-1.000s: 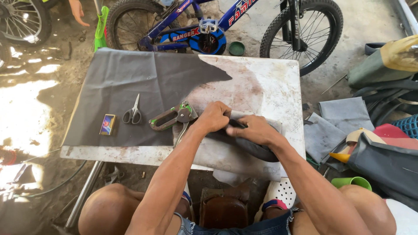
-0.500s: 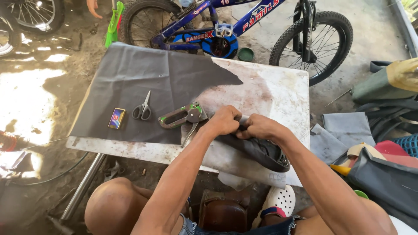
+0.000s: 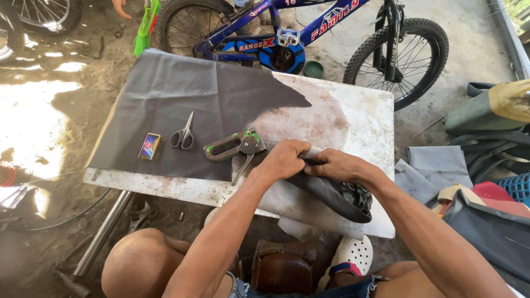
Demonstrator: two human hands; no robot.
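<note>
small blue-yellow box [image 3: 149, 146] beside scissors [image 3: 183, 134]

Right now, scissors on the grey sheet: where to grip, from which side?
Take the scissors by the dark finger loops, coming from the near edge of the table. They lie flat, loops toward the person, blades pointing away; both hands are busy to the right.

Bare arms, no sleeves; denim shorts [image 3: 353, 289]; white perforated clog [image 3: 353, 255].
</note>
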